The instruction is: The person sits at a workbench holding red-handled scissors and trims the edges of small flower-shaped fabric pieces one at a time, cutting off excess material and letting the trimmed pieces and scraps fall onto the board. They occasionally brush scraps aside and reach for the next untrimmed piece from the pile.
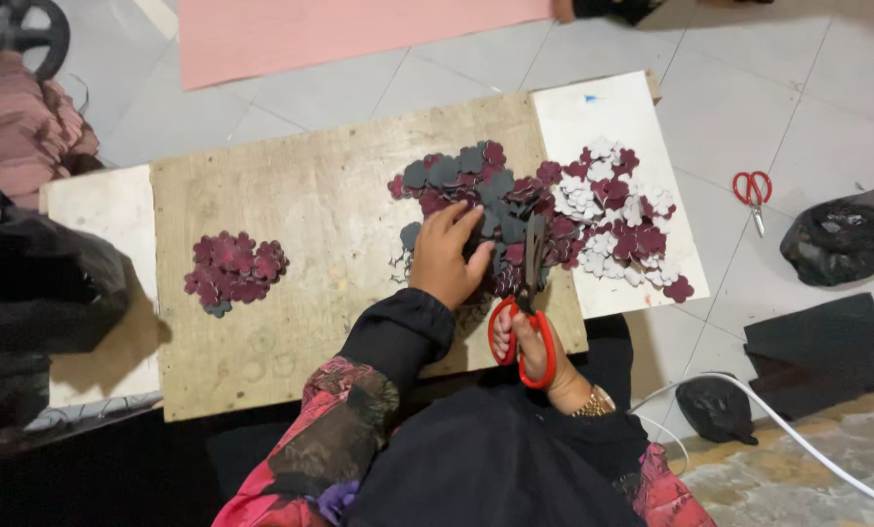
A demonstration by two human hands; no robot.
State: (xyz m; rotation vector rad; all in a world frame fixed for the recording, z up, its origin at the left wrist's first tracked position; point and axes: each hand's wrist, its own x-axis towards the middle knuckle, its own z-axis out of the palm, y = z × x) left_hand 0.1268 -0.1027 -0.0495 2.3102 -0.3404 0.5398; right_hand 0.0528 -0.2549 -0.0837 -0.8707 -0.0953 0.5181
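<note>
Resting palm-down on a big heap of small flower-shaped cut-outs in maroon, dark grey and white (554, 210), the left hand (447, 259) has its fingers (464, 222) loosely spread and pressed onto the pieces near the heap's front edge. Just beside it, the right hand (530, 351) grips a pair of red-handled scissors (527, 312); its fingers are threaded through the red loops and curled tight around them, while the dark blades point away from the body into the heap, though whether the blades are parted cannot be told. The heap lies across the join between a bare plywood board worktop (330, 224) and a white panel (608, 112) on its right side. Well apart, toward the left of the plywood, sits a smaller pile of maroon flower-shaped pieces (234, 270). On the tiled floor (749, 88) to the right lie a second pair of red-handled scissors (752, 195), a crumpled black plastic bag (847, 239) and a flat black sheet (822, 346). A pink sheet (339, 29) lies on the floor beyond the worktop.
</note>
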